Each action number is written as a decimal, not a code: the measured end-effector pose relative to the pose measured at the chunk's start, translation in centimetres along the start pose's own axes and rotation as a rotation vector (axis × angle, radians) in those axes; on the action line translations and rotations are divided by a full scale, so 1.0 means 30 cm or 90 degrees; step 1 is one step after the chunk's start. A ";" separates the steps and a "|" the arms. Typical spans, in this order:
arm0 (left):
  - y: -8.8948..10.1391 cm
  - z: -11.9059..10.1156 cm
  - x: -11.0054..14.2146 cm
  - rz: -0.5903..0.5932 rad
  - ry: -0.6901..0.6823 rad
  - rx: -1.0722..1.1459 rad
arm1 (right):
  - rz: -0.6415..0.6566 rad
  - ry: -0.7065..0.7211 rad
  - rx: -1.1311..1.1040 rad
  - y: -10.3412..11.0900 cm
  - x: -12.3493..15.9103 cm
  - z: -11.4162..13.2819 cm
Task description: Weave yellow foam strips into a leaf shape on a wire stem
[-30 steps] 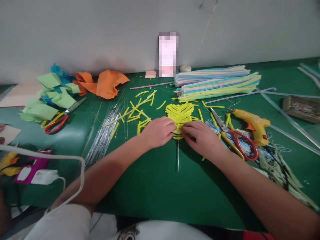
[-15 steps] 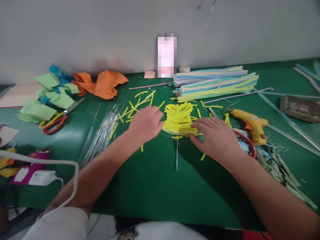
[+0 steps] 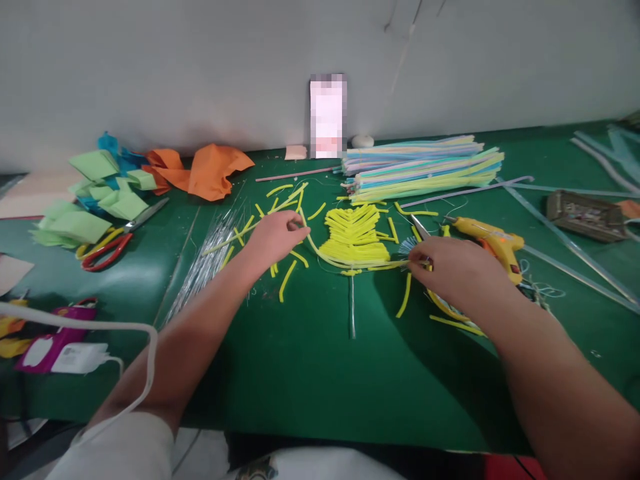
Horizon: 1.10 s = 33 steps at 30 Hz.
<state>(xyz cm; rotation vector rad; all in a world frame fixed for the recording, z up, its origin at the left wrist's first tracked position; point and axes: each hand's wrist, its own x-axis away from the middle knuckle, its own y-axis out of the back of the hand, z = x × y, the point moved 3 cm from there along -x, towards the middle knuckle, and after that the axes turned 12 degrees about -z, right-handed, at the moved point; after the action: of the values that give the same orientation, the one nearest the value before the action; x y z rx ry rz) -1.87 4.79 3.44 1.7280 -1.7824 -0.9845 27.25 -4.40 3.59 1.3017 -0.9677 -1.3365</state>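
On the green table lies a leaf-like shape of yellow pipe cleaner pieces [image 3: 352, 230], laid in slanted rows, with a thin wire stem [image 3: 352, 310] below it. A long yellow pipe cleaner [image 3: 345, 263] curves along its lower edge. My right hand [image 3: 463, 267] pinches the right end of this strand between thumb and fingers. My left hand [image 3: 277, 237] is closed at the strand's other end, left of the shape. Scissors [image 3: 419, 225] lie partly hidden behind my right hand. Short yellow pieces [image 3: 287, 281] are scattered around both hands.
Bundled pastel pipe cleaners [image 3: 425, 170] lie at the back, near a propped phone [image 3: 327, 117]. A yellow glue gun [image 3: 493, 240] is at right. On the left are loose wires [image 3: 207, 260], red-and-yellow scissors [image 3: 107, 250], orange paper [image 3: 217, 170] and a white cable [image 3: 100, 322].
My right hand has moved right, away from the leaf-like shape, and my left hand slightly left. The long yellow strand now shows stretched between them along the shape's lower edge.
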 end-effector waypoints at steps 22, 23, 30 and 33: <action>-0.084 -0.243 0.228 -0.035 -0.326 0.334 | -0.065 -0.041 -0.607 0.017 0.057 0.223; -0.084 -0.246 0.235 -0.037 -0.340 0.344 | -0.083 -0.013 -0.585 0.021 0.058 0.230; -0.099 -0.219 0.258 -0.135 -0.391 0.390 | -0.111 0.035 -0.546 0.012 0.068 0.251; -0.097 -0.201 0.257 -0.208 -0.448 0.427 | -0.100 0.028 -0.566 0.006 0.068 0.248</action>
<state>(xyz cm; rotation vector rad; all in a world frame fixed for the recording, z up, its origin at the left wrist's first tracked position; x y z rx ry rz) 3.80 -3.70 3.90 2.3202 -2.5375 -1.3537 20.06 -7.11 4.13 0.7115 -0.1613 -1.5811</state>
